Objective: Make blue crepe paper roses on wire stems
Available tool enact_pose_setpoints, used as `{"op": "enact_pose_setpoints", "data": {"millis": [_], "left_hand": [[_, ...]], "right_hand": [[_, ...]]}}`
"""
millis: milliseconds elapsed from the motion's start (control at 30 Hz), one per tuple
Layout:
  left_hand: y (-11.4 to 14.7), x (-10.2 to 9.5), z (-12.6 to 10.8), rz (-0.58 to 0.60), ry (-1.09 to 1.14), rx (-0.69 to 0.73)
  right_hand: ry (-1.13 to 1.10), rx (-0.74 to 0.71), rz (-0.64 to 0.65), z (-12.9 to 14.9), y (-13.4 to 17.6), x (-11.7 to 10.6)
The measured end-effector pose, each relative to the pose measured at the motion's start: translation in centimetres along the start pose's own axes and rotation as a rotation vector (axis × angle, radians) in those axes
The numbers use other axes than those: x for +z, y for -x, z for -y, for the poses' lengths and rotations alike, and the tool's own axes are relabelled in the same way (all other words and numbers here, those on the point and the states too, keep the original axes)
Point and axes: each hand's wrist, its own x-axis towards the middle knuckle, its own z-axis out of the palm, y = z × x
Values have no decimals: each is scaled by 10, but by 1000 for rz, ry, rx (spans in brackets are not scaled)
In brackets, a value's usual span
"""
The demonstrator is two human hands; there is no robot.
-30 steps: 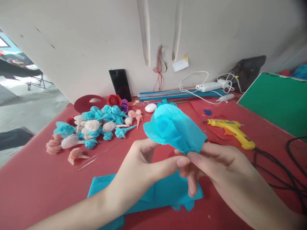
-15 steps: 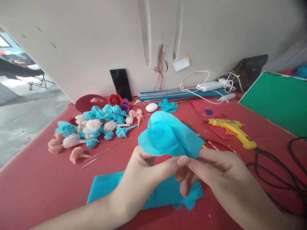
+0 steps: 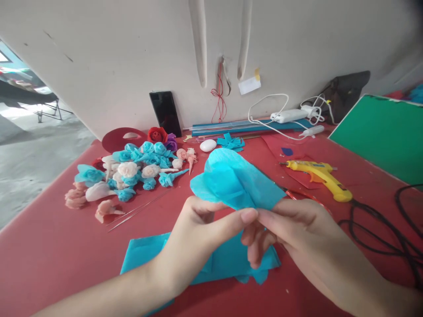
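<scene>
A blue crepe paper flower (image 3: 228, 180) with broad, overlapping petals is held up in the middle of the head view. My left hand (image 3: 205, 224) pinches its base from the left, thumb on the near side. From the right, my right hand (image 3: 291, 229) pinches the same base, with the two thumbs close together. The flower's lower end is hidden by the fingers. Below my hands, folded blue crepe paper (image 3: 145, 253) lies on the red table (image 3: 66, 255). Scissors with red handles (image 3: 307, 193) lie partly hidden behind the flower and my right hand.
Blue, white and pink paper flowers (image 3: 132, 169) are heaped at left, beside thin wires (image 3: 132, 213). A yellow glue gun (image 3: 324, 176) with a black cord (image 3: 376, 220) lies right. A phone (image 3: 165, 113) leans on the wall; a green board (image 3: 380, 136) stands at right.
The flower has tipped slightly in my hands, so its rolled centre shows less and the right petal reaches further right. Both hands keep their pinch. The view has shifted slightly.
</scene>
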Motion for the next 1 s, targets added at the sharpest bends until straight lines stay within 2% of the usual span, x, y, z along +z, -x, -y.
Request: {"op": "enact_pose_setpoints", "data": {"millis": [100, 333, 633, 800, 1000], "left_hand": [[-1, 0, -1, 24, 86, -10], [1, 0, -2, 32, 13, 25], [0, -2, 1, 63, 175, -28], [3, -4, 3, 52, 64, -37], [2, -8, 4, 43, 53, -3]], "right_hand": [[-12, 11, 17, 1, 0, -1], [12, 56, -27, -1, 2, -3], [17, 57, -34, 3, 2, -1], [40, 68, -21, 0, 1, -3], [71, 76, -45, 2, 0, -2]]}}
